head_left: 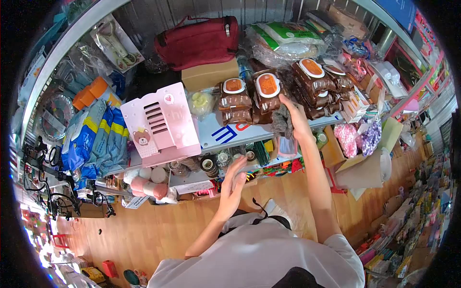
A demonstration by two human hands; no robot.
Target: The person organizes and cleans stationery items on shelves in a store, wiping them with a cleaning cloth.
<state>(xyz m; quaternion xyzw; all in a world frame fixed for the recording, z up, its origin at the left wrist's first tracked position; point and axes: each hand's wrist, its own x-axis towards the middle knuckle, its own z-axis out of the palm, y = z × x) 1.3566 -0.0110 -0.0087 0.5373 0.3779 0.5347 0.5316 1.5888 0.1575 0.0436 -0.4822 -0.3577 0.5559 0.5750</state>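
My right hand (297, 120) is closed around a fuzzy dark grey cloth (282, 122) at the shelf's front edge. Part of the cloth is hidden behind my fingers. Brown packs of wet wipes with orange lids stand stacked on both sides of it: one pack (268, 89) just left of my fingers, another stack (312, 84) to the right. My left hand (234, 185) hangs in front of the shelf, fingers stretched out and holding nothing. Behind it, on the lower shelf, are rolls of dark tape (209, 165).
A pink panel with a bear print (161, 125) stands left on the white shelf (216, 132). Blue packs (91, 137) are further left; a dark red bag (197, 43) lies at the back. An open carton (336, 149) and fluffy pink item (346, 139) sit right.
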